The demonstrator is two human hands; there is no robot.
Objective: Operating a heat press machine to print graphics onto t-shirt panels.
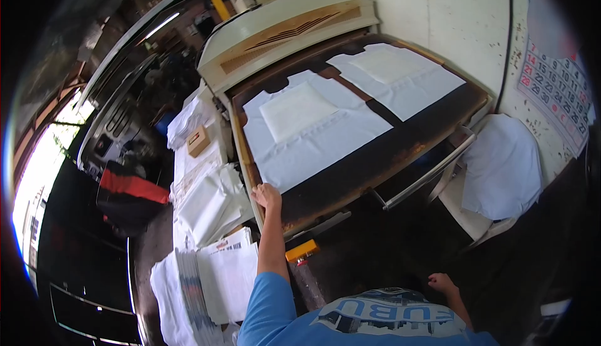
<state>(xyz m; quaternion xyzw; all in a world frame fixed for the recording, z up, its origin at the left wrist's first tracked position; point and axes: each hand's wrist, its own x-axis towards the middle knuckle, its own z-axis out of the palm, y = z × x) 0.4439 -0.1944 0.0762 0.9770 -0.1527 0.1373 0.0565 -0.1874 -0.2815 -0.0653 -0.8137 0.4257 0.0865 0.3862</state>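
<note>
My left hand is closed at the near left corner of a wide, dark press bed. Its fingertips meet the bed's edge beside the lower corner of a white fabric panel; whether they pinch the cloth cannot be made out. On that panel lies a pale rectangular sheet. A second white panel with a similar sheet lies flat to its right. Low at my right side hangs my right hand, fingers curled, nothing visible in them.
Behind the bed rises the cream press hood. At left, a long table carries white cloth, a small cardboard box and stacked printed sheets. A metal bar juts from the bed's front. White cloth drapes a chair at right.
</note>
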